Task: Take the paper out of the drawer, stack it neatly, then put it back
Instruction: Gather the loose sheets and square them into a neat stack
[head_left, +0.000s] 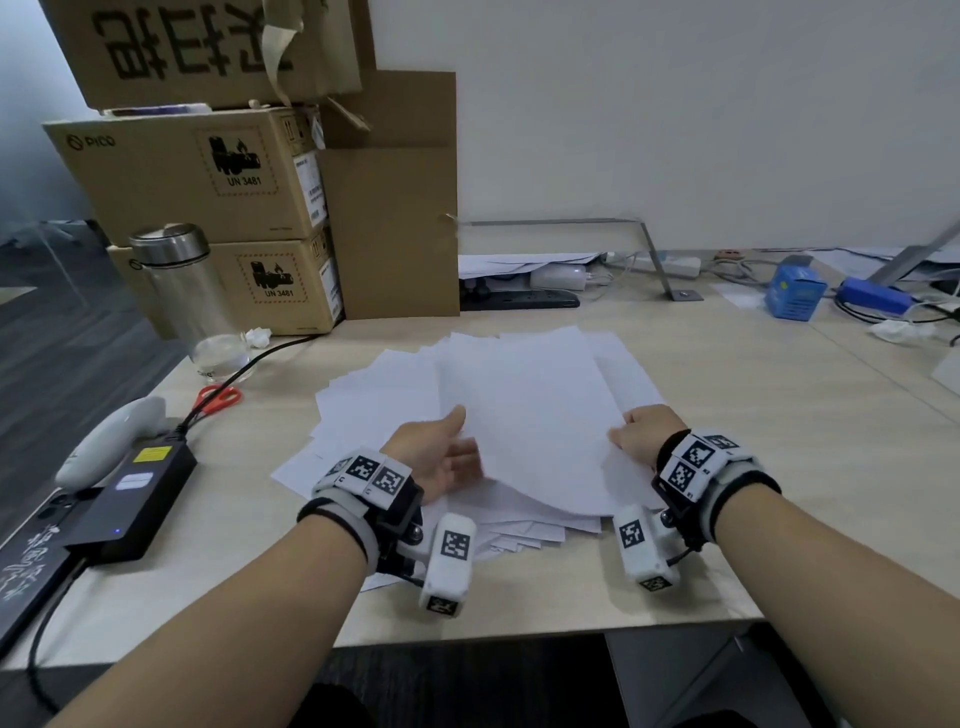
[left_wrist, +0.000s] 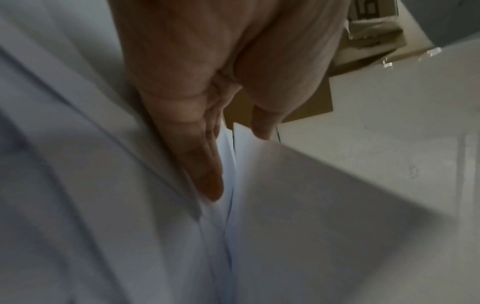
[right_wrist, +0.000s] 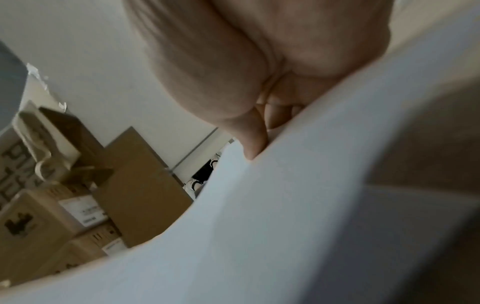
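On the cardboard boxes (head_left: 208, 176) stacked at the desk's far left I could read "PICO" and, on two hazard labels, "UN 3481"; the top box carried large printed characters upside down, which I could not make out. White handwriting on the dark device (head_left: 26, 566) at the left edge was likewise illegible to me.

The paper (head_left: 519, 410) lay on the wooden desk (head_left: 753, 415) as a loose, fanned spread of white sheets, their corners splayed to the left and away from me. The topmost sheets were raised off the pile, long axis running roughly away from me toward the wall. My left hand (head_left: 441, 457) gripped their left edge, thumb on top and fingers (left_wrist: 205, 170) beneath, as the left wrist view showed despite blur. My right hand (head_left: 644, 434) pinched the right edge, thumb pressed onto the sheet, the other fingers curled and mostly hidden behind paper in the right wrist view.

The drawer was nowhere in sight. A steel-lidded clear bottle (head_left: 176, 280) stood before the boxes, red-handled scissors (head_left: 218, 399) lay beside a black cable, and a blue box (head_left: 795, 291) sat far right, its print too small to read.
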